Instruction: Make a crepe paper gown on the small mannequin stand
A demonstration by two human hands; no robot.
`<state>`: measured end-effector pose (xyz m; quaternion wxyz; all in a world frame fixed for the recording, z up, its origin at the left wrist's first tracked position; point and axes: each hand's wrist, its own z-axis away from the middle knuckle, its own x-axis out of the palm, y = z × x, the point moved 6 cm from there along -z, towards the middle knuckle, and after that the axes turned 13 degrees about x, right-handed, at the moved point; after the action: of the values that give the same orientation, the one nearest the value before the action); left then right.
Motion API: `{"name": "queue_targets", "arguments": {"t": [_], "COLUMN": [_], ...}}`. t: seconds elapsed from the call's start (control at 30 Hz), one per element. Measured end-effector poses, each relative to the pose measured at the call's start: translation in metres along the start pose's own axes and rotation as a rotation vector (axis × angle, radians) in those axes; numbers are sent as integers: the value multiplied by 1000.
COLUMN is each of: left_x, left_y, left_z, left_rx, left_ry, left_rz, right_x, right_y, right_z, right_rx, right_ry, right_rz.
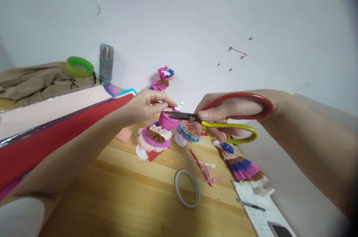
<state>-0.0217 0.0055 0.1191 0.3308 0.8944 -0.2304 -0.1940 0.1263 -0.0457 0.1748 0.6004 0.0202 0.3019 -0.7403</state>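
Our left hand (145,106) fingers pinch the magenta crepe-paper piece (167,120) while our right hand (223,112), gripping red-and-yellow-handled scissors (212,119), points the blades toward nine o'clock at it.

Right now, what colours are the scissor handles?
Scissor handles: one red, one yellow-green, in the head view.

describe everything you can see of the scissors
The scissors have a large red upper loop and a yellow-green lower loop, plastic by the look, with short dark metal blades and a round pivot. They lie about level above the wooden table, blades pointing left. The right hand holds them, fingers through the loops. The blades look nearly closed, their tips at a pink paper piece pinched by the left hand.
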Motion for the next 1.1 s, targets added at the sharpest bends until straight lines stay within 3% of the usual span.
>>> {"name": "queue_targets", "arguments": {"t": [0.43,0.77,1.1], "left_x": [-1,-2,10], "left_y": [-2,5,19], "left_z": [0,-1,4], "left_rx": [16,-7,169], "left_ry": [-36,-75,-174], "left_rz": [-4,-44,-278], "right_x": [-5,-7,-3], "right_y": [-15,-4,-9], "right_z": [4,-8,-2], "right_rx": [115,84,19], "right_ry": [7,-23,25], "right_rz": [85,48,40]}}
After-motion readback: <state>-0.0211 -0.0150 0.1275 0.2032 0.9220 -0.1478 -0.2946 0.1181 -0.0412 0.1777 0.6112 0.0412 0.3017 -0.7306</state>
